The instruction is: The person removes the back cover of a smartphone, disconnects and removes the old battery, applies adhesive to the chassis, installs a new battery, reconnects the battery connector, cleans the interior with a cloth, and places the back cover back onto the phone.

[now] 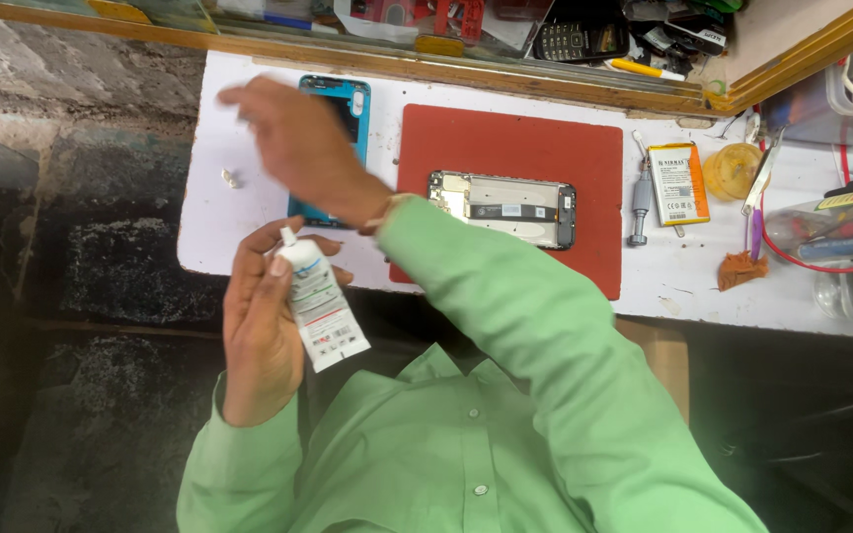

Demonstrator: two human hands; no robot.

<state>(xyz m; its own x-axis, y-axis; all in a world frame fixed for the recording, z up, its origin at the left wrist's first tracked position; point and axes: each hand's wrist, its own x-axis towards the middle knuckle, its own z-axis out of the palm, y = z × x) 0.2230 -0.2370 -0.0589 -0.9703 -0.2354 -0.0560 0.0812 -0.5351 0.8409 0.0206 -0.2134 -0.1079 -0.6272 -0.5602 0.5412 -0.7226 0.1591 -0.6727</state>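
Observation:
My left hand [261, 331] holds a small white glue tube [320, 306] upright in front of my chest, its nozzle pointing up. My right hand [298, 148] is blurred and reaches across to the left over the white table [219, 217]; its fingers are spread and I see nothing in them. Under it lies a blue phone back cover [348, 109]. A tiny white cap-like piece [231, 179] rests on the table just left of that hand. An opened phone body [502, 208] lies on a red work mat [515, 148].
Right of the mat lie a grey screwdriver [641, 202], a phone battery [678, 185], a yellow round lid [732, 170], tweezers [757, 188] and an orange rag [740, 270]. Cables and tools crowd the far right. A glass counter with phones [575, 39] runs along the back.

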